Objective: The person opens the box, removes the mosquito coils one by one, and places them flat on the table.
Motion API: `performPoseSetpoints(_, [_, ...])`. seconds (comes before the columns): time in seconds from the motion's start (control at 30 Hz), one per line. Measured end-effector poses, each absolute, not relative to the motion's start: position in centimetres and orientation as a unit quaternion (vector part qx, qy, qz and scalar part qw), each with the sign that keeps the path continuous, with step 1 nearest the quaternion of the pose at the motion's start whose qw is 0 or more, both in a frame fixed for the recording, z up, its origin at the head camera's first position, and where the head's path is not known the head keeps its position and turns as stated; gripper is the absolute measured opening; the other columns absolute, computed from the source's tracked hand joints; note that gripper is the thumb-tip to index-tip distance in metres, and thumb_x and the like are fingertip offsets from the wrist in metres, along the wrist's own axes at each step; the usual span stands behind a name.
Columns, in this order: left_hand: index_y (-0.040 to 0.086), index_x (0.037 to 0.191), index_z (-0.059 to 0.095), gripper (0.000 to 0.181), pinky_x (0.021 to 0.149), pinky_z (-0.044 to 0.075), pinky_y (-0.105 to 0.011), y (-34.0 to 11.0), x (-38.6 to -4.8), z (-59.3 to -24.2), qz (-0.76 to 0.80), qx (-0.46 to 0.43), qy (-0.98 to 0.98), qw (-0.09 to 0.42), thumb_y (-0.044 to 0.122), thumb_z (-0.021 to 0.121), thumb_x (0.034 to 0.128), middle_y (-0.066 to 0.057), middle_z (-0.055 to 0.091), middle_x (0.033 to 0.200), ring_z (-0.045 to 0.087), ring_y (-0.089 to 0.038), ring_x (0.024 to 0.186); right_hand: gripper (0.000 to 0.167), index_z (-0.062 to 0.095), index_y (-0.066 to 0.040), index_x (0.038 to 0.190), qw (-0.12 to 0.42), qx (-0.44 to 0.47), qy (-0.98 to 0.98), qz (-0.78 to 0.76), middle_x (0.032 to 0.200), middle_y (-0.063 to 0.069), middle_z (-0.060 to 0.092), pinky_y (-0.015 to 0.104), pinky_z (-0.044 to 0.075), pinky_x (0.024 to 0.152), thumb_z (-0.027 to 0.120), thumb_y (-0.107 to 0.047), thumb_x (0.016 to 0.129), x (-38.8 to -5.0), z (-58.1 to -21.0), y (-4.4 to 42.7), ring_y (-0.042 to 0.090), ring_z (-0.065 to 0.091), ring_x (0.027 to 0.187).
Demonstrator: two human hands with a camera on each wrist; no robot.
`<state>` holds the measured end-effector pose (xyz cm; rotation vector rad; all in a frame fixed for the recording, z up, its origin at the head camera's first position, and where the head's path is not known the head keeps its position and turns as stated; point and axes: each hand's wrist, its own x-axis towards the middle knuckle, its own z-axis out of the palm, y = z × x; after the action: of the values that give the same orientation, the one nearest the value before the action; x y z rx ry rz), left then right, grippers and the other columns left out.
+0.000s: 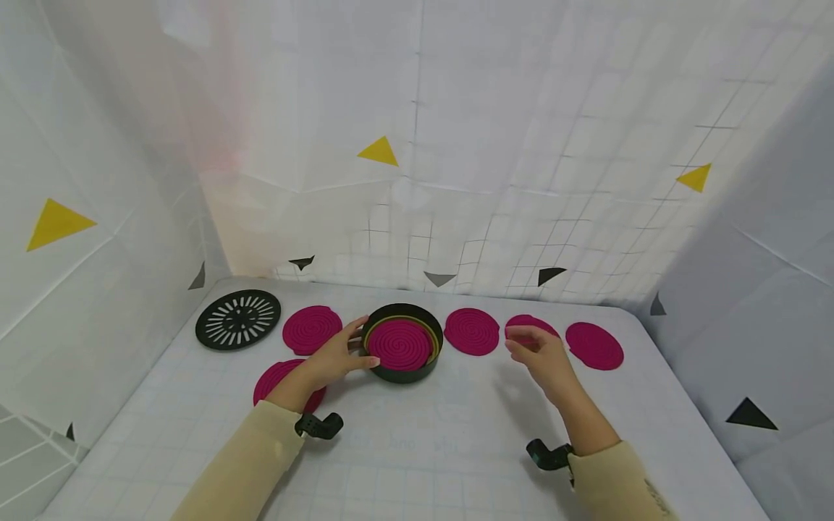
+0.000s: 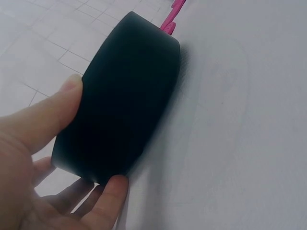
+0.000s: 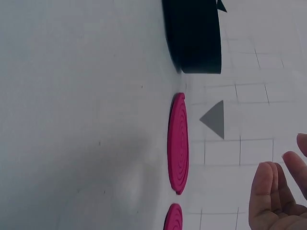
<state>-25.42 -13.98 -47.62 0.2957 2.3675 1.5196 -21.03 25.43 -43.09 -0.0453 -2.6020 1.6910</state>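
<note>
My left hand (image 1: 335, 359) grips the side of a round black container (image 1: 402, 377), thumb at the near side and fingers at the far side. A magenta spiral coaster (image 1: 400, 345) lies inside it, within a yellowish ring. The left wrist view shows the thumb and fingertips against the container's dark wall (image 2: 120, 91). My right hand (image 1: 542, 358) hovers above the table with loosely bent fingers and nothing in them, nearest to a coaster (image 1: 533, 320) that it partly hides. Another coaster (image 1: 472, 332) lies between that hand and the container.
A black slotted disc (image 1: 238, 320) lies at the table's far left. One magenta coaster (image 1: 311, 329) is left of the container, another (image 1: 274, 378) lies partly under my left forearm, and one (image 1: 594, 346) is at the right. White sheets wall the back and sides.
</note>
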Motion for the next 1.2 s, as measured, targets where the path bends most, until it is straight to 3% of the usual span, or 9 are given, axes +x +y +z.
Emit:
performPoseSetpoints(0.3, [0.027, 0.16, 0.021, 0.099, 0.111, 0.035, -0.058, -14.0, -25.4, -47.6, 0.524, 0.102, 0.831, 0.154, 0.032, 0.084, 0.0828, -0.016, 0.033, 0.159, 0.031, -0.036, 0.146, 0.039, 0.062, -0.005, 0.131, 0.007, 0.011, -0.838, 0.546, 0.125, 0.015, 0.061, 0.027, 0.056, 0.087, 0.069, -0.021, 0.096, -21.4, -43.1, 23.1, 0.032, 0.064, 0.108])
performPoseSetpoints(0.67, [0.026, 0.16, 0.021, 0.098, 0.111, 0.035, -0.058, -13.9, -25.2, -47.3, 0.527, 0.103, 0.829, 0.155, 0.03, 0.083, 0.0841, -0.016, 0.032, 0.16, 0.031, -0.036, 0.147, 0.034, 0.065, -0.01, 0.129, 0.004, 0.024, -0.845, 0.534, 0.124, 0.011, 0.065, 0.039, 0.056, 0.092, 0.07, -0.018, 0.096, -22.1, -42.8, 19.9, 0.028, 0.064, 0.11])
performPoseSetpoints(1.2, [0.026, 0.16, 0.021, 0.099, 0.111, 0.035, -0.059, -13.9, -25.2, -47.2, 0.526, 0.1, 0.831, 0.154, 0.031, 0.083, 0.0836, -0.017, 0.032, 0.16, 0.031, -0.036, 0.146, 0.031, 0.067, -0.005, 0.124, 0.003, 0.067, -0.835, 0.546, 0.121, 0.018, 0.066, 0.035, 0.058, 0.086, 0.071, -0.008, 0.093, -23.0, -43.5, 16.7, 0.026, 0.066, 0.102])
